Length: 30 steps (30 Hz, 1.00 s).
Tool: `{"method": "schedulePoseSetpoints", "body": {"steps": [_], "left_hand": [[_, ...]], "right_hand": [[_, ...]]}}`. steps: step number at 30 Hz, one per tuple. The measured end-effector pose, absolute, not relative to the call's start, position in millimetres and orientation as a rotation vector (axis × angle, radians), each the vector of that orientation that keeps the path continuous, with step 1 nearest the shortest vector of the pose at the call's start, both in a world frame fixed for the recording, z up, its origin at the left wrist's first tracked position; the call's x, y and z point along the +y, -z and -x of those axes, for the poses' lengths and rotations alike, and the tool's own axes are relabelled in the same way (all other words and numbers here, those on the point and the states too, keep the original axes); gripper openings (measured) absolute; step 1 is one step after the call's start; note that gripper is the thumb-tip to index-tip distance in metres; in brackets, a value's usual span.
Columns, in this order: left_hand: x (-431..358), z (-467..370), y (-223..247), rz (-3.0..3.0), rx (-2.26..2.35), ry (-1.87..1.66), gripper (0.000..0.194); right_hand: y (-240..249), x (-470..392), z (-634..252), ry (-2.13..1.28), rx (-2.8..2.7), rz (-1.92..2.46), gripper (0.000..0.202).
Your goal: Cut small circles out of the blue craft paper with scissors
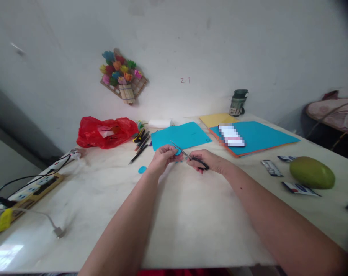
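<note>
Between the thumb and fingers of my left hand point(164, 157) is a small blue paper piece point(178, 151). My right hand point(204, 161) is closed on the black handles of the scissors point(201, 163), whose blades point up and left, at the blue piece. Tiny blue scraps lie just below the blades. A blue paper circle point(142, 170) rests on the table to the left of my left hand. Behind both hands lies a blue sheet point(181, 135) with a small circle drawn near its right corner.
Pens point(138, 154) and a red plastic bag point(105, 134) are at the back left, a power strip point(33, 191) at far left. To the right are stacked coloured sheets point(265, 134), a phone point(231, 135), a green fruit point(311, 172), small packets point(271, 168) and a bottle point(238, 102).
</note>
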<state>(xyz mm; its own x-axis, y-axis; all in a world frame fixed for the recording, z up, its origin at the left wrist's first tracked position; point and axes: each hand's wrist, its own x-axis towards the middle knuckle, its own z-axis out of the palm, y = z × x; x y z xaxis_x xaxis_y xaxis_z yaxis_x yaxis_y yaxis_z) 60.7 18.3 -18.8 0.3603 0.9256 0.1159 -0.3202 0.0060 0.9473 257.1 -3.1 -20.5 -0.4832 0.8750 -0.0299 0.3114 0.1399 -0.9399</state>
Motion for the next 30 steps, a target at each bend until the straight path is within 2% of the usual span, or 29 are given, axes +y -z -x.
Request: {"method": "schedulePoseSetpoints", "body": {"steps": [30], "left_hand": [[16.4,-60.9,17.6,-1.181,0.665,-1.091,0.02]], "right_hand": [[19.0,-4.6,-253.5,-1.288,-1.819,1.129,0.032]]}}
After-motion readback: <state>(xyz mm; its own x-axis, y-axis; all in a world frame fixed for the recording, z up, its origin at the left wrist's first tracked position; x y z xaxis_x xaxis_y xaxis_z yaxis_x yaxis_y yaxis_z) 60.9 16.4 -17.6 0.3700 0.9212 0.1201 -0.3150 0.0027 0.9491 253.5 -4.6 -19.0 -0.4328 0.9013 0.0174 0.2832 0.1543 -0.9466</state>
